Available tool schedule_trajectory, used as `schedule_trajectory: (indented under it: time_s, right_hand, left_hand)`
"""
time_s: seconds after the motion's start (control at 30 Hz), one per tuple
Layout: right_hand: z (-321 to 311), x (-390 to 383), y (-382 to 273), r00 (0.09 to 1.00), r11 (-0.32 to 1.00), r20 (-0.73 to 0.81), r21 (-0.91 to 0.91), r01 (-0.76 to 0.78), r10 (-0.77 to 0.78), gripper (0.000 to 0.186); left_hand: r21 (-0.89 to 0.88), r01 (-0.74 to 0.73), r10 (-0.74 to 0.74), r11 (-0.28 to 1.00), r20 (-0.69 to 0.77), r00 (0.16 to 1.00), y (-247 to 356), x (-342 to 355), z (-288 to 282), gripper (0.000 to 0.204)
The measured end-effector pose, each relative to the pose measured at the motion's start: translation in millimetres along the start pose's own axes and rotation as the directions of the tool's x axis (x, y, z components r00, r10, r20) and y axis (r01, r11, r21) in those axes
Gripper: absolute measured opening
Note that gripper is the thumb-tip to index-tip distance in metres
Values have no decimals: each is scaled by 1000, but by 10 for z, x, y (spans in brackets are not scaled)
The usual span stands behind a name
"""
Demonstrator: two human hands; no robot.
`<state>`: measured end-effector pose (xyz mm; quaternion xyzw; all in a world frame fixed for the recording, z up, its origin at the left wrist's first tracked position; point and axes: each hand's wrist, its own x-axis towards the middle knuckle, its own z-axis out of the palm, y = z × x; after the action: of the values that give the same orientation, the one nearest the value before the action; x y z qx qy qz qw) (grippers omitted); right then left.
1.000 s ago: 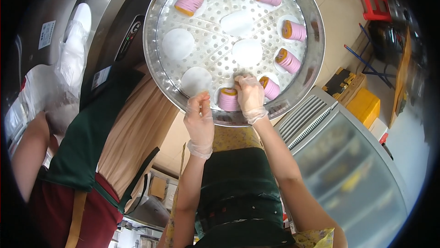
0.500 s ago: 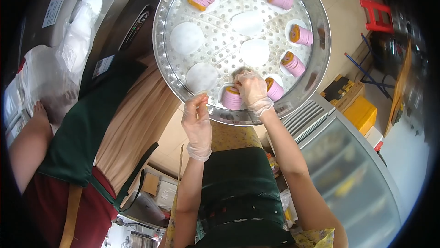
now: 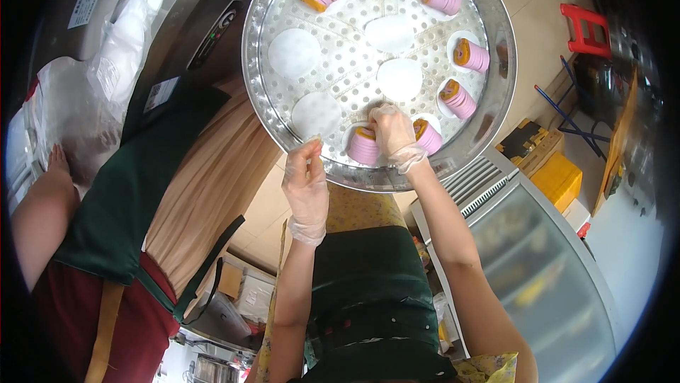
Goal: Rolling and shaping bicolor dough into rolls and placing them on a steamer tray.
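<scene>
A round metal steamer tray (image 3: 504,121) with a perforated base holds several pink, ridged rolls with orange-brown ends, each on a white paper round. My right hand (image 3: 394,132), in a clear glove, reaches into the near side. Its fingers are closed and point down between a pink roll (image 3: 364,148) on its left and another pink roll (image 3: 428,137) on its right. What lies under the fingertips is hidden. At the tray's near-left rim, my gloved left hand (image 3: 306,181) has its fingertips pinched together. Close by lies a bare paper round (image 3: 316,114).
To the left a co-worker in a green apron (image 3: 134,192) has an arm (image 3: 49,220) by clear plastic bags (image 3: 78,110). A frosted-glass cabinet (image 3: 542,263) stands at the right. Beyond it are a yellow box (image 3: 557,178) and a red stool (image 3: 586,30).
The tray and its rolls appear slightly farther right and a little higher in view. My hands have barely moved, the right one shifting slightly right. Both stay closed.
</scene>
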<state>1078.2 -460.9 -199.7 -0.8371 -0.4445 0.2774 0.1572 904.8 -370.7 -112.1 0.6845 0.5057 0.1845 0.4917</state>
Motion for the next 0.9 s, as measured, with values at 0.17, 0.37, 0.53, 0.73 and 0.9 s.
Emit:
schedule_trajectory:
  time_s: [0.17, 0.37, 0.53, 0.73, 0.9]
  right_hand:
    - [-145, -61, -79, 989, 994, -129, 98, -53, 66, 9]
    - [-519, -828, -159, 919, 941, -288, 280, -188, 269, 19]
    - [-837, -1829, -255, 956, 952, -176, 240, -191, 236, 21]
    - [-855, -2638, -593, 933, 932, -205, 275, -236, 296, 32]
    - [-468, -2766, -1384, 964, 946, -166, 284, -155, 208, 36]
  left_hand:
    - [-136, 19, -23, 991, -24, 999, 10, -35, -9, 27]
    - [-91, 33, -42, 995, -100, 994, -74, -698, -329, 22]
    - [-39, 263, -265, 964, -56, 963, -452, -1662, -908, 16]
    - [266, 393, -327, 880, -261, 908, -1926, -3105, -2073, 18]
    - [-293, 695, -754, 656, -227, 616, -3372, -4407, -2958, 19]
